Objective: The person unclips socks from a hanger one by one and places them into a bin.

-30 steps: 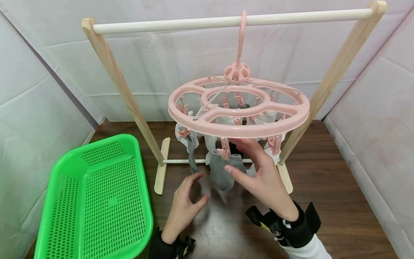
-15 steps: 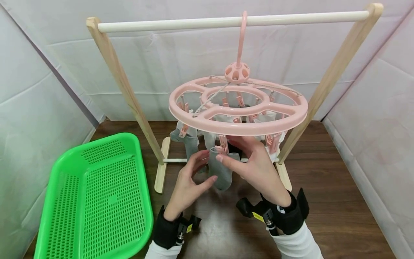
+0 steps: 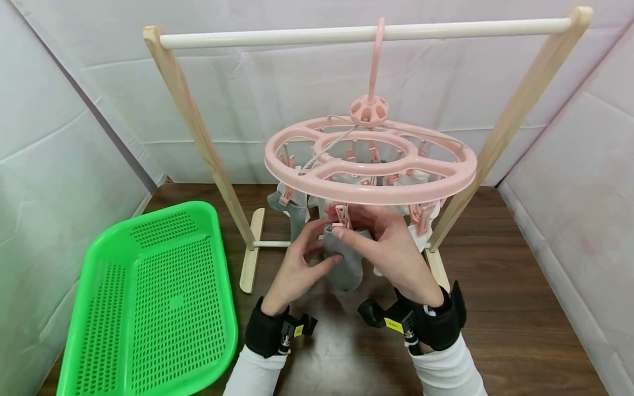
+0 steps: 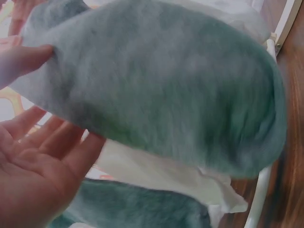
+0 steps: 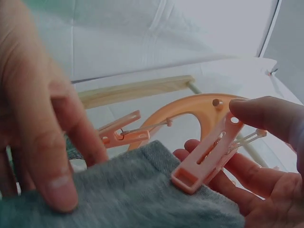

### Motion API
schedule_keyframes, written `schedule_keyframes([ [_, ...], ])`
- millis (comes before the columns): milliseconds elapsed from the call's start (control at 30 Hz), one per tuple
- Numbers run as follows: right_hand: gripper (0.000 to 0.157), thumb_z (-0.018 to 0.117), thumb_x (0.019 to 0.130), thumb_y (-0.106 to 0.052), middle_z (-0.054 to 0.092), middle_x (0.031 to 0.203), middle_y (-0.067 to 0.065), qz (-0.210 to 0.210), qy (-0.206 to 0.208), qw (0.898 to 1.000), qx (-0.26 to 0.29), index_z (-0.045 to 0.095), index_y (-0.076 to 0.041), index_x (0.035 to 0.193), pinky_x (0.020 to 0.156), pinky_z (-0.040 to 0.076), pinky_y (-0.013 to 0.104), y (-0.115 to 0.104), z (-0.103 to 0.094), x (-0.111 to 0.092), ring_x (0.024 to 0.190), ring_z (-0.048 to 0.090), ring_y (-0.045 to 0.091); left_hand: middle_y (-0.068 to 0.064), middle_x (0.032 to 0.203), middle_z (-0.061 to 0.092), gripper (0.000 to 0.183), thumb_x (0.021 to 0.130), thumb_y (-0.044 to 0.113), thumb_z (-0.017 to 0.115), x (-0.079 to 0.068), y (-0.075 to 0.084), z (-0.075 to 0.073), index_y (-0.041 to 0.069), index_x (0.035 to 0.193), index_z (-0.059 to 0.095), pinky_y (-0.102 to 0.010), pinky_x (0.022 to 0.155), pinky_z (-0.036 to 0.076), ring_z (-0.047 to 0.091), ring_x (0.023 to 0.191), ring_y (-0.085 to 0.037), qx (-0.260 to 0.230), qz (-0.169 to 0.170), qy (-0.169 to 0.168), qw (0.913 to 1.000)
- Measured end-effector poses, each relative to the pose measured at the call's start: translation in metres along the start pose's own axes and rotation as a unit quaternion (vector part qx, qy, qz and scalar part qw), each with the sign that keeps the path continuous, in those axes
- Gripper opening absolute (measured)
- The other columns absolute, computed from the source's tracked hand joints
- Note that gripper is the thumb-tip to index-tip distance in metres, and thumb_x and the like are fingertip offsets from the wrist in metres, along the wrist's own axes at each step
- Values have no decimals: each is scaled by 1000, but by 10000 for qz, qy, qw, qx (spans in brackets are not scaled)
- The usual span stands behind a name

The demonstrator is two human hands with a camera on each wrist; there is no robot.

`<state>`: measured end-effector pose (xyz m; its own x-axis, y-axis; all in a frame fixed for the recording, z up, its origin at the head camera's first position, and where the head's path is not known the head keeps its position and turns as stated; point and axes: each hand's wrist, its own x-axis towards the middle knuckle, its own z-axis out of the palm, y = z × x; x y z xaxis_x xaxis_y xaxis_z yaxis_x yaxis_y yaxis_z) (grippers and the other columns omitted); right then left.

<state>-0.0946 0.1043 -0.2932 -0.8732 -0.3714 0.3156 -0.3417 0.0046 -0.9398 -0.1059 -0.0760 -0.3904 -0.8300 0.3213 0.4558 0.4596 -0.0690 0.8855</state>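
A grey sock (image 3: 345,267) hangs from a pink clothespin (image 3: 343,215) at the front of the round pink drying hanger (image 3: 366,195). My left hand (image 3: 297,269) holds the sock's left side, with its thumb on the front and fingers partly hidden behind. In the left wrist view the sock (image 4: 166,90) covers much of the picture. My right hand (image 3: 396,253) grips the clothespin. The right wrist view shows the thumb on the end of the clothespin (image 5: 206,154) and fingers behind it. The clothespin's other end sits on the sock's edge.
A green basket (image 3: 225,286) stands on the brown table at left. A wooden stand with a white rail (image 3: 277,37) carries the hanger. Other socks hang around it, including a grey one (image 3: 297,217) to the left, with several clothespins.
My left hand has moved up and right from beside the sock to take hold of it. My right hand has moved slightly left and its fingers have closed in around the clothespin.
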Motion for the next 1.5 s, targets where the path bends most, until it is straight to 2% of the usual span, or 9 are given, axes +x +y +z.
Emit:
schedule_keyframes([
  [100, 34, 65, 92, -4, 65, 119, 9, -4, -15, 9999, 102, 62, -1, 126, 88, 47, 33, -1, -1, 1, 110, 59, 26, -16, 136, 52, 58, 90, -8, 62, 3, -3, 0, 3, 142, 41, -33, 77, 50, 62, 107, -23, -32, 55, -117, 9999],
  [167, 34, 65, 92, -3, 65, 118, 12, 9, -4, 9997, 223, 62, 1, 126, 89, 48, 32, 0, -1, 2, 110, 59, 27, -14, 114, 61, 51, 91, -8, 60, 4, -5, -1, 2, 139, 45, -27, 67, 45, 63, 87, -15, 141, 185, -111, 9997],
  [333, 33, 66, 89, 4, 65, 113, 18, -275, 158, 9976, 617, 62, 8, 122, 83, 50, 30, 5, -1, 4, 103, 62, 23, -1, 62, 37, 31, 92, -5, 59, 4, -4, -2, 0, 123, 59, -28, 50, 27, 32, 50, -11, 798, 537, 133, 9953],
  [500, 31, 65, 87, 10, 68, 110, 11, -684, 215, 9922, 1016, 68, 3, 117, 80, 51, 28, 10, -2, 6, 102, 63, 17, -1, 65, 41, 23, 93, -7, 56, 3, -1, -3, -2, 115, 63, -29, 50, 26, 28, 48, -12, 884, 520, 307, 9943],
  [733, 25, 64, 90, 5, 70, 108, 10, -587, 237, 9930, 1002, 72, -1, 112, 82, 52, 30, 9, -6, 6, 96, 65, 18, -3, 67, 46, 22, 93, -7, 55, 2, -5, -8, 0, 112, 64, -29, 49, 25, 26, 48, -12, 884, 372, 308, 9949],
  [867, 26, 64, 90, 5, 70, 108, 8, -562, 253, 9933, 976, 72, -3, 113, 83, 50, 28, 10, -9, 5, 100, 63, 16, -7, 92, 64, 30, 92, -12, 50, 1, -4, -10, 2, 113, 67, -27, 53, 29, 32, 52, -11, 771, 192, 286, 9964],
  [1000, 25, 62, 91, 5, 71, 102, 7, -609, 214, 9933, 964, 72, -3, 112, 83, 49, 28, 11, -13, 4, 96, 62, 16, -11, 110, 66, 43, 85, -20, 42, -2, -6, -11, 2, 111, 69, -25, 51, 28, 31, 52, -10, 701, 65, 212, 9973],
  [1133, 25, 60, 92, 5, 69, 103, 11, -565, 222, 9940, 905, 69, 1, 115, 83, 50, 28, 10, -17, 1, 89, 63, 17, -13, 110, 67, 47, 82, -22, 37, -4, -9, -13, 1, 108, 70, -26, 45, 21, 20, 44, -11, 722, -67, 206, 9972],
  [1500, 33, 60, 92, 5, 62, 121, 18, -82, 547, 9959, 721, 63, 0, 124, 90, 49, 30, 8, -22, -8, 113, 59, 26, -3, 103, 68, 49, 82, -21, 37, -16, -8, -16, 8, 101, 72, -26, 43, 21, 20, 43, -10, 920, -188, 379, 9949],
])
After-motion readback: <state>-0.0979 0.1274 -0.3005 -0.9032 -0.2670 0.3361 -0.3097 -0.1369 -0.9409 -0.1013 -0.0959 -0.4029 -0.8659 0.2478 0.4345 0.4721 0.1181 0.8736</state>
